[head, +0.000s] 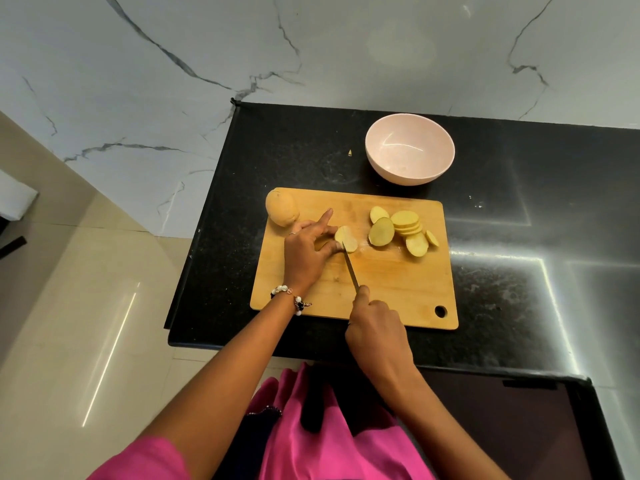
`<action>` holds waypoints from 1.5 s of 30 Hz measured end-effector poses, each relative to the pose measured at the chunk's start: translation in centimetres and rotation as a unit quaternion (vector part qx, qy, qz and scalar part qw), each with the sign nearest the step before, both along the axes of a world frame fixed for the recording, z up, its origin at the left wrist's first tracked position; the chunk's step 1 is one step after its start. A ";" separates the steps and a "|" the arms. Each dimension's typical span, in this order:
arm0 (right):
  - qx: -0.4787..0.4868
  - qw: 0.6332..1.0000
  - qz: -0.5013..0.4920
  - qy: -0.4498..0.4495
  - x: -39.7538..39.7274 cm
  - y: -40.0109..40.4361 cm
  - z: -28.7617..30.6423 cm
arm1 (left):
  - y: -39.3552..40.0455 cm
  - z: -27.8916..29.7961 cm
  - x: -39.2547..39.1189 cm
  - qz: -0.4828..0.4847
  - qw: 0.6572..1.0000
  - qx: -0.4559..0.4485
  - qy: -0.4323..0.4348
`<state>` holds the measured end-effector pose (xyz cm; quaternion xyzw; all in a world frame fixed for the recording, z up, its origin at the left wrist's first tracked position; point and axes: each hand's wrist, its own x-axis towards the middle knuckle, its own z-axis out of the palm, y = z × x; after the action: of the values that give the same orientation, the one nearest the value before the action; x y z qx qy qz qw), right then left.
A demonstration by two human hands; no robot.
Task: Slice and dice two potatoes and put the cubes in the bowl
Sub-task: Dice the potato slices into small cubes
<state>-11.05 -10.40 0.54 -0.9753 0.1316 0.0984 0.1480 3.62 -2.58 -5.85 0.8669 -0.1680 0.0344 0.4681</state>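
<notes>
A small end piece of potato [346, 239] sits near the middle of the wooden cutting board [381, 289]. The person's left hand [306, 252] holds it down, with fingers curled on its left side and one finger sticking out straight. The knife [350, 268] blade rests on the piece, right beside those fingers. The right hand [375, 332] is wrapped tight around the knife handle, which is hidden inside the fist.

To the right on the board lies a pile of round slices [403, 228], some leaning on each other. A whole potato [282, 211] waits at the board's far left corner, still in its skin. The pink bowl [409, 148] stands behind the board on the black counter [519, 237], and it looks like it has no cubes in it yet.

So this looks like the slicing step for the first potato, and it is nearly done. The next cut needs care, because the piece is small and the fingers are very close to the blade. After that, the slices still need to be cut into cubes, and the second potato has not been started.
</notes>
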 end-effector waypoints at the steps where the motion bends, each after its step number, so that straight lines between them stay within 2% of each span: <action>1: 0.011 1.000 -0.010 -0.007 0.1 -0.3 0.4 | 0.0 0.1 0.0 -0.001 1.000 -0.001 0.004; 5: 0.024 0.998 -0.031 -0.051 2.4 -1.1 0.9 | 0.1 0.2 0.0 0.004 1.000 -0.008 0.014; 13: 0.028 0.998 -0.023 -0.061 4.3 -1.2 -0.6 | 0.1 0.2 -0.1 0.031 0.999 -0.012 -0.003; 27: 0.042 0.997 -0.011 -0.070 6.3 -0.6 -0.5 | 0.1 0.4 0.2 0.023 1.000 -0.013 0.013; 32: 0.010 0.999 0.015 -0.039 2.3 0.2 -1.1 | 0.0 0.4 -0.1 0.030 0.999 -0.017 0.010; 36: 0.066 0.997 -0.006 -0.027 0.1 -1.0 -0.7 | -0.1 0.7 -0.2 0.027 0.999 -0.020 0.027; 42: 0.124 0.985 -0.057 -0.102 2.0 -3.6 0.1 | -1.1 1.5 -0.8 0.070 0.997 0.024 0.022; 45: 0.100 0.985 -0.082 -0.115 2.5 -4.5 -0.4 | -3.1 1.9 -1.7 0.098 0.983 0.140 0.060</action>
<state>-8.60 -14.92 0.13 -0.9462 0.1828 -0.0138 0.2666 1.92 -5.70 -3.96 0.9366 -0.0565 0.0041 0.3457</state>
